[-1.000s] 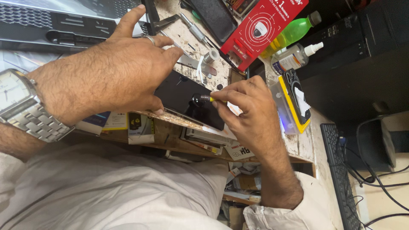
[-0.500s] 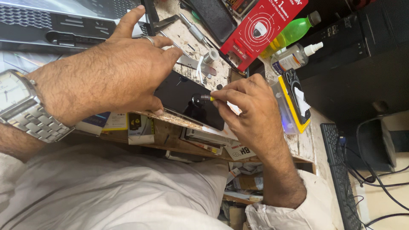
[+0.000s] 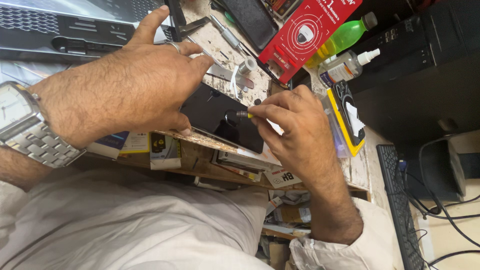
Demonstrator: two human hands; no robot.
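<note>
The left hand lies spread, fingers pressing down on a black phone at the tabletop edge. Just beside it, the right hand pinches a small yellow-handled screwdriver, its tip touching the phone. A red box lies beyond the right hand.

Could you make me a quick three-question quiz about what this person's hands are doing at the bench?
1. True or false: the left hand rests on the flat black phone.
2. What does the right hand pinch: A) the green plastic bottle, B) a small yellow-handled screwdriver, C) a red box?
3. Which wrist wears the silver metal watch?

Key: 1 true; 2 B; 3 left.
</note>
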